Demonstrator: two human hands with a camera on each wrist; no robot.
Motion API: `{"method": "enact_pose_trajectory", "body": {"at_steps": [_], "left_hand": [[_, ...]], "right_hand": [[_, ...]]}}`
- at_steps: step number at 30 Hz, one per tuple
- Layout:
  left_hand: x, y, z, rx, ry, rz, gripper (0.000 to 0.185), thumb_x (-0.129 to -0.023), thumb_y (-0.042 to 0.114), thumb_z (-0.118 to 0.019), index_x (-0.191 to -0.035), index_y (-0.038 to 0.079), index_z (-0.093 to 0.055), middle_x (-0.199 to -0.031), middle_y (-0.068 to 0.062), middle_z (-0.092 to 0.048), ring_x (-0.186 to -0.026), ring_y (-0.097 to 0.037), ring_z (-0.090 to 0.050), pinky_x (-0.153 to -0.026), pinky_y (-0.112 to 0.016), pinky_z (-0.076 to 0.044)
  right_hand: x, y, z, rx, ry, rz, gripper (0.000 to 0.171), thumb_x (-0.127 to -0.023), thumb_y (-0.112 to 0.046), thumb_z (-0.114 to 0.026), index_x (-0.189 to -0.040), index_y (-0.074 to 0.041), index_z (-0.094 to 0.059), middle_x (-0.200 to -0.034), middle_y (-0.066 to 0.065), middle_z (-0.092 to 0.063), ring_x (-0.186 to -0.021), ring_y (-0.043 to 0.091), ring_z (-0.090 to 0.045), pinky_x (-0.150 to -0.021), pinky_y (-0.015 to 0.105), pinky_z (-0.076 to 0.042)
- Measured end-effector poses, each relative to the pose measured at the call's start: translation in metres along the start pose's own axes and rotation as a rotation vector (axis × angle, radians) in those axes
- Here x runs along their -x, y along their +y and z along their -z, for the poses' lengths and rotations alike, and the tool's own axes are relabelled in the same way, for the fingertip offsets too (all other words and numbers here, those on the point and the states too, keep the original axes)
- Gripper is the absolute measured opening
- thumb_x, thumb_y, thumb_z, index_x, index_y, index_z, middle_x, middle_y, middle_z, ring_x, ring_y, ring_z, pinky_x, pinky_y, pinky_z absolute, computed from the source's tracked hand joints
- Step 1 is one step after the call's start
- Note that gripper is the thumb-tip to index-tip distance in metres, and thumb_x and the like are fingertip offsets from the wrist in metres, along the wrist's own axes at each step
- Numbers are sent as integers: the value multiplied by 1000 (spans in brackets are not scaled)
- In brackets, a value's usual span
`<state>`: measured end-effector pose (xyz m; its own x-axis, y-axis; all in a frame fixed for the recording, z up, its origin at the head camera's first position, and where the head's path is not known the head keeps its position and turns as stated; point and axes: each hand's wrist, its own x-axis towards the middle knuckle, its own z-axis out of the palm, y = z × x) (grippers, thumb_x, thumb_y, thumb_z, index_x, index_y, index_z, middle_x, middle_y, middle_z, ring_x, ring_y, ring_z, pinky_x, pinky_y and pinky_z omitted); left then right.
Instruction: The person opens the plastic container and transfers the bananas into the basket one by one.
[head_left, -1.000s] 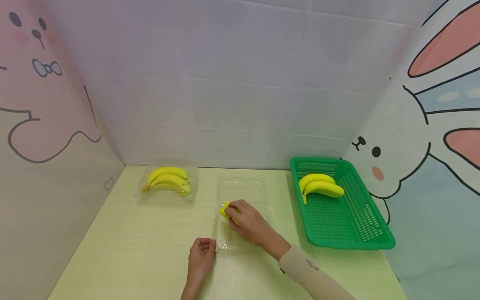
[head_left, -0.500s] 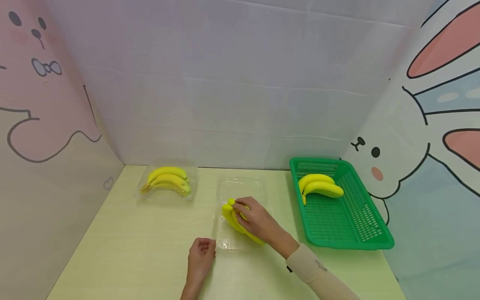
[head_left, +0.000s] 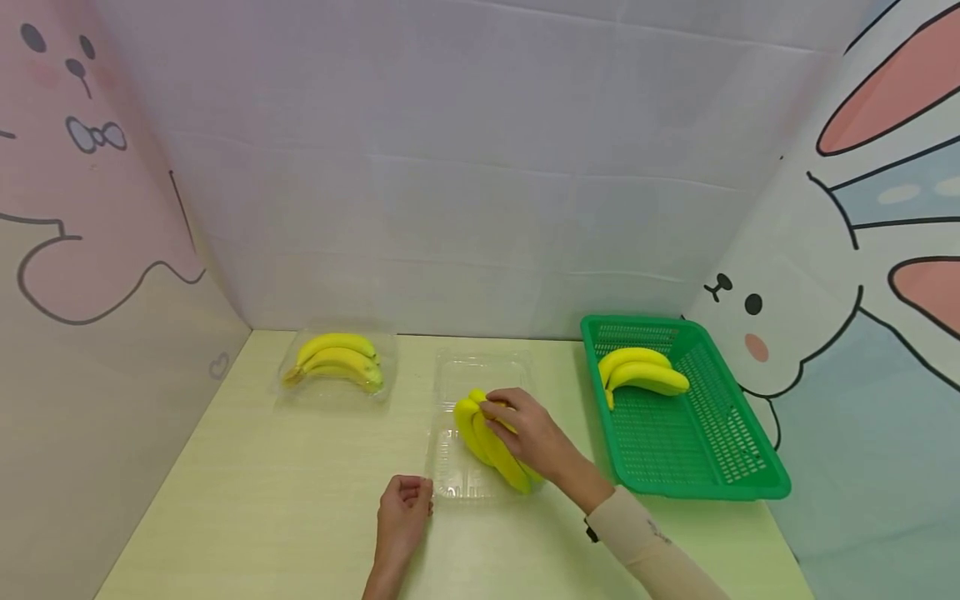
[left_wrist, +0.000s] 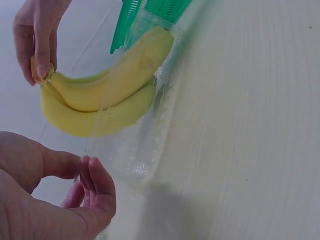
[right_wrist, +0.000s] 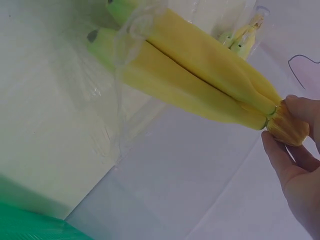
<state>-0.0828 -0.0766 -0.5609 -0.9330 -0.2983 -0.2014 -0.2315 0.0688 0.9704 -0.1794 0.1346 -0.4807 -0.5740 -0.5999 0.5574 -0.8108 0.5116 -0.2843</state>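
A bunch of yellow bananas (head_left: 480, 442) slants over the near half of an opened clear plastic container (head_left: 448, 479) in the head view. My right hand (head_left: 531, 429) pinches its brown stem (right_wrist: 287, 125) between thumb and fingers, with the stem end raised. Behind the clear wall, the banana tips (right_wrist: 100, 42) show dark ends in the right wrist view. My left hand (head_left: 402, 512) pinches the container's near left edge, fingertips (left_wrist: 101, 176) right at the plastic rim. The lid (head_left: 480, 371) lies folded back toward the wall.
At the back left stands another clear container (head_left: 390, 354) with bananas (head_left: 333, 362) inside. On the right, a green plastic basket (head_left: 693, 467) holds more bananas (head_left: 645, 377). White cloth walls with cartoon animals enclose the pale table (head_left: 300, 500).
My right hand has shifted right and slightly up with the banana stem, swinging the bunch steeper so more of it shows. My left hand has stayed at the container's edge.
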Motion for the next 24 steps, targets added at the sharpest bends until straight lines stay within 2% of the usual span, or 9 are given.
{"method": "enact_pose_trajectory", "body": {"at_steps": [8,16,24], "left_hand": [[-1,0,-2,-5,7,-4,14,-98,4,-65,-104,-7,-59,-85,-13,-66,-71,-20,-65,-60,-21,-54],[-1,-3,-2,-34,23,-2,14,-97,6,-67,-103,-6,-60,-84,-10,-66,-72,-19,-66,-60,-22,-55],[-2,-2,-3,-41,46,19,15,-95,7,-69,-102,-4,-62,-83,-9,-67,-71,-20,-68,-59,-21,-55]], "right_hand": [[5,8,6,-23,117,27,37,-75,8,-86,-110,3,-75,-111,16,-67,-100,29,-65,-84,32,-60],[11,13,13,-48,223,-80,33,-80,4,-83,-112,1,-76,-112,13,-68,-101,26,-67,-83,33,-60],[17,21,21,-75,308,-164,31,-83,3,-81,-113,0,-76,-112,12,-70,-101,26,-69,-89,18,-54]]}}
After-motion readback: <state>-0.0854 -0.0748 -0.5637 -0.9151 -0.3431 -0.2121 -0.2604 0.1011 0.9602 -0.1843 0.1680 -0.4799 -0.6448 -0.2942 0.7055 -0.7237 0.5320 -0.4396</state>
